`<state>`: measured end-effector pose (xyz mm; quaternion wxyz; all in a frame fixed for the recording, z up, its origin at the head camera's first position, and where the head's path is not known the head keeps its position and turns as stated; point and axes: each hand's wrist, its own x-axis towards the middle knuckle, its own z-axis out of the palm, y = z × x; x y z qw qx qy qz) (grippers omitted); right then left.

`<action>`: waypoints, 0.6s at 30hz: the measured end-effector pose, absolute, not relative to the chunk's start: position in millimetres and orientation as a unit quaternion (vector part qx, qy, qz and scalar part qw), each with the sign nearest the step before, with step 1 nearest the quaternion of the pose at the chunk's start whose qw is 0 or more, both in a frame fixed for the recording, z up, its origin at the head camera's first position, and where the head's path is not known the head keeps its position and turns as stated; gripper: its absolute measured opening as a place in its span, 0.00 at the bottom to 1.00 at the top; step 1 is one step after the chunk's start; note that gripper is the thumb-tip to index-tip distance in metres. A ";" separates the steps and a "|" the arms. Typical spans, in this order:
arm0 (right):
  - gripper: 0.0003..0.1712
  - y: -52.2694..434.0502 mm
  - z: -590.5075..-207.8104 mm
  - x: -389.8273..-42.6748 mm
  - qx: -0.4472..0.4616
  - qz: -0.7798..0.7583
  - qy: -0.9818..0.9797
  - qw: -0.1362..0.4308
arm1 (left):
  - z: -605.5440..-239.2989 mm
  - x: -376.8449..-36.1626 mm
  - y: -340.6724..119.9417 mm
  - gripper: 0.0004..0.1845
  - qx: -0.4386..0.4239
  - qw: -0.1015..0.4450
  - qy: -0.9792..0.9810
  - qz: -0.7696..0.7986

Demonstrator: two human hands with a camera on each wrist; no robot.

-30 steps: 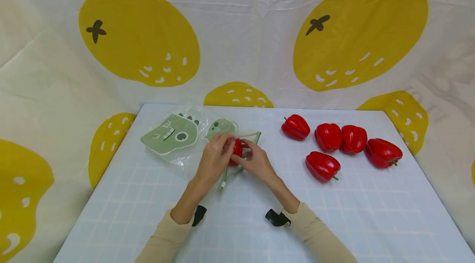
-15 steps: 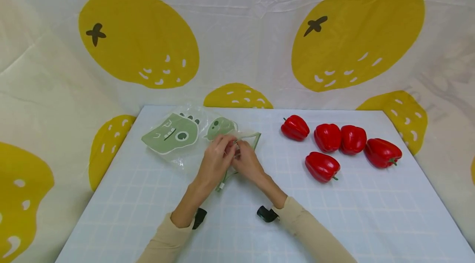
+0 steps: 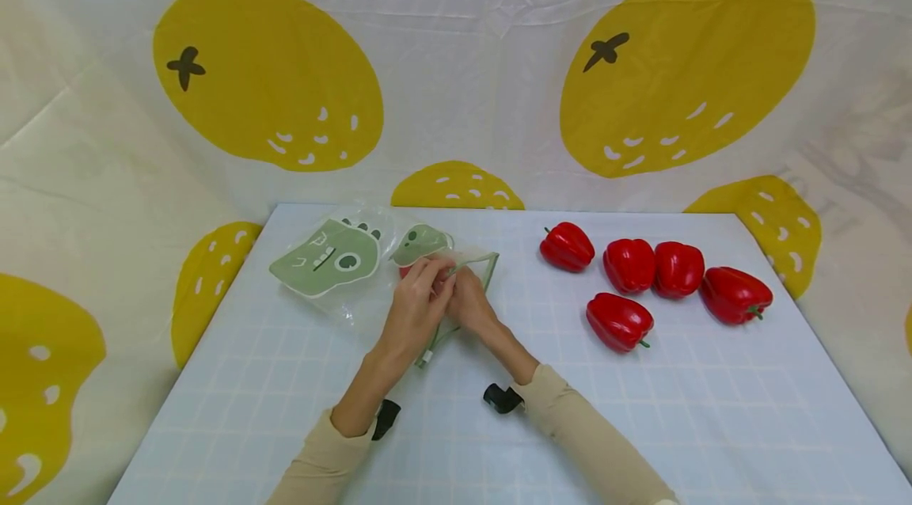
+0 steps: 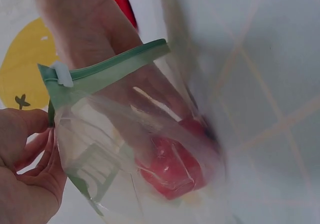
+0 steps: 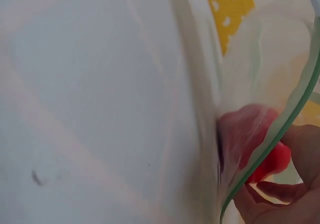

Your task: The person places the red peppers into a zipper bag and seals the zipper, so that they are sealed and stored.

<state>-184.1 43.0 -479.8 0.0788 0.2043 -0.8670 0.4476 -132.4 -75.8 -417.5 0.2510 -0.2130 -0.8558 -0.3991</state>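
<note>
A clear plastic zip bag with green monster prints lies on the table, its green-edged mouth toward me. My left hand pinches the rim of that mouth between thumb and fingers, close to the white slider. Through the opening reaches my right hand, fingers inside the bag. It holds a red bell pepper, seen through the clear plastic in the left wrist view. In the right wrist view the pepper touches the thumb and fingers. Only a sliver of red shows past the left hand in the head view.
Several more red bell peppers lie on the right half of the table, one nearer to me. A pale checked cloth covers the table. Behind it hangs a white sheet with yellow fruit prints.
My right hand has moved left and into the bag's mouth, taking the pepper inside. The left hand stays about where it was at the rim.
</note>
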 end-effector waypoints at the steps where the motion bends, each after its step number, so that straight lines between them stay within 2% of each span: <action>1: 0.12 43.8 -479.2 -183.8 0.202 0.455 -0.864 0.071 | -417.9 -132.8 -75.5 0.10 -0.211 0.250 -0.856 -0.401; 5: 0.05 50.3 -475.2 -178.0 0.179 0.492 -0.851 0.041 | -419.1 -133.7 -74.8 0.11 -0.202 0.247 -0.854 -0.410; 11: 0.20 67.5 -466.0 -163.0 0.178 0.526 -0.831 0.009 | -418.8 -133.9 -75.3 0.10 -0.187 0.236 -0.857 -0.418; 18: 0.23 94.5 -458.3 -148.0 0.183 0.527 -0.830 0.010 | -420.9 -134.5 -74.6 0.10 -0.184 0.215 -0.865 -0.415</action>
